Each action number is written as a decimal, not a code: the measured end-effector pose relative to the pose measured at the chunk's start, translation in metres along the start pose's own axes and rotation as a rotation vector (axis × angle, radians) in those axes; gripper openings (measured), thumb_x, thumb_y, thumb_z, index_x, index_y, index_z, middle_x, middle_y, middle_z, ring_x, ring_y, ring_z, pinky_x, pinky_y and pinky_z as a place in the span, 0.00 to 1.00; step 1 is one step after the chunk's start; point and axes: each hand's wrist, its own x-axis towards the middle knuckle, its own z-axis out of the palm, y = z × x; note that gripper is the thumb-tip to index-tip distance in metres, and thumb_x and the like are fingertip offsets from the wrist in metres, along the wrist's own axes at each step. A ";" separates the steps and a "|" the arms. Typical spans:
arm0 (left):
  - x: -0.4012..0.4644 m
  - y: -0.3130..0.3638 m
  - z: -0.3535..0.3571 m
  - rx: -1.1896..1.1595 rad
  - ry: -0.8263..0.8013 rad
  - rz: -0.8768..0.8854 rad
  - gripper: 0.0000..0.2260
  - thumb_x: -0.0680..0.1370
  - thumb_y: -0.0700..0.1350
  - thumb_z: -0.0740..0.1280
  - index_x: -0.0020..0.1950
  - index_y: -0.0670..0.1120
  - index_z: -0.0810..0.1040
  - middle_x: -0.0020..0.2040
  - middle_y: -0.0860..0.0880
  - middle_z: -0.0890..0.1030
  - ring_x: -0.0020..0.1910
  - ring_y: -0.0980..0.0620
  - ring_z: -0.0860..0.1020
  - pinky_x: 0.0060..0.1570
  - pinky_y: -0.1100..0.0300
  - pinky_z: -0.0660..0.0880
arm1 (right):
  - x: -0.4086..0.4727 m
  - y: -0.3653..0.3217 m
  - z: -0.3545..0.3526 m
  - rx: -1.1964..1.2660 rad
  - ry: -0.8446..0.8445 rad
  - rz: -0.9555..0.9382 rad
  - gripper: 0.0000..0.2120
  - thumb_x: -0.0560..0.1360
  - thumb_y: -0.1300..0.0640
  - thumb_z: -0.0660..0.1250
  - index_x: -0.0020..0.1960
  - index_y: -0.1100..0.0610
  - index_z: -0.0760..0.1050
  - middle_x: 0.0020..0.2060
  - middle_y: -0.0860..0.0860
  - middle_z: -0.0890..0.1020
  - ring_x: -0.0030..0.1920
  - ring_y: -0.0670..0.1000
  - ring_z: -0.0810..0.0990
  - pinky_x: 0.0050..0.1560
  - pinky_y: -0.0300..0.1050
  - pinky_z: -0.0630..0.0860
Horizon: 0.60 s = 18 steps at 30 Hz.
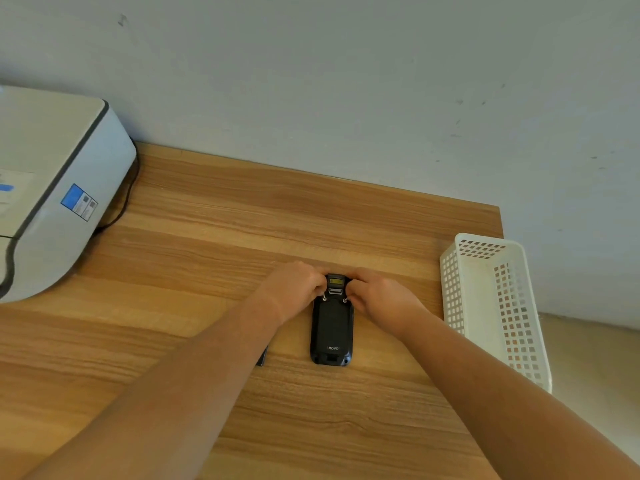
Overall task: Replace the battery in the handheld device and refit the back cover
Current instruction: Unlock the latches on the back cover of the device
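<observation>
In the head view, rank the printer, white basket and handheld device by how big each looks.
1. Printer, largest, though cut off by the frame's left edge.
2. White basket, clearly smaller.
3. Handheld device, smallest, lying back up on the table with both hands at its far end.

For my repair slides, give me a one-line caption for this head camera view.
Both hands, left hand and right hand, work the top latches of a face-down handheld device on a wooden table.

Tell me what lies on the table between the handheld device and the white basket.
In the head view, only the right hand and its forearm cross that stretch; otherwise bare wooden table separates the handheld device from the white basket.
</observation>
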 end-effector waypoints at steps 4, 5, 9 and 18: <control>0.001 0.000 0.002 0.005 -0.004 -0.008 0.09 0.81 0.43 0.62 0.49 0.45 0.82 0.63 0.50 0.80 0.54 0.49 0.80 0.56 0.51 0.75 | 0.003 -0.001 0.001 -0.044 0.014 -0.031 0.13 0.81 0.55 0.58 0.59 0.59 0.77 0.62 0.53 0.76 0.51 0.55 0.80 0.50 0.49 0.78; 0.002 -0.001 0.002 0.004 -0.002 -0.007 0.09 0.81 0.42 0.62 0.49 0.44 0.82 0.65 0.51 0.79 0.55 0.49 0.79 0.57 0.51 0.74 | 0.004 -0.001 0.001 -0.056 0.026 -0.036 0.13 0.81 0.55 0.58 0.58 0.59 0.78 0.60 0.54 0.77 0.50 0.55 0.80 0.49 0.49 0.78; 0.003 -0.002 0.006 0.025 0.001 -0.010 0.08 0.81 0.41 0.62 0.47 0.44 0.80 0.67 0.52 0.78 0.55 0.50 0.79 0.56 0.54 0.73 | 0.005 -0.002 0.008 -0.041 0.123 -0.047 0.06 0.77 0.59 0.66 0.48 0.61 0.79 0.46 0.56 0.80 0.38 0.56 0.81 0.38 0.51 0.80; 0.000 0.003 0.010 0.050 0.051 -0.057 0.08 0.80 0.42 0.63 0.46 0.48 0.80 0.60 0.51 0.82 0.51 0.50 0.80 0.52 0.53 0.76 | -0.002 -0.003 0.005 0.077 0.064 0.070 0.11 0.80 0.55 0.62 0.58 0.57 0.77 0.62 0.51 0.76 0.53 0.53 0.79 0.54 0.47 0.77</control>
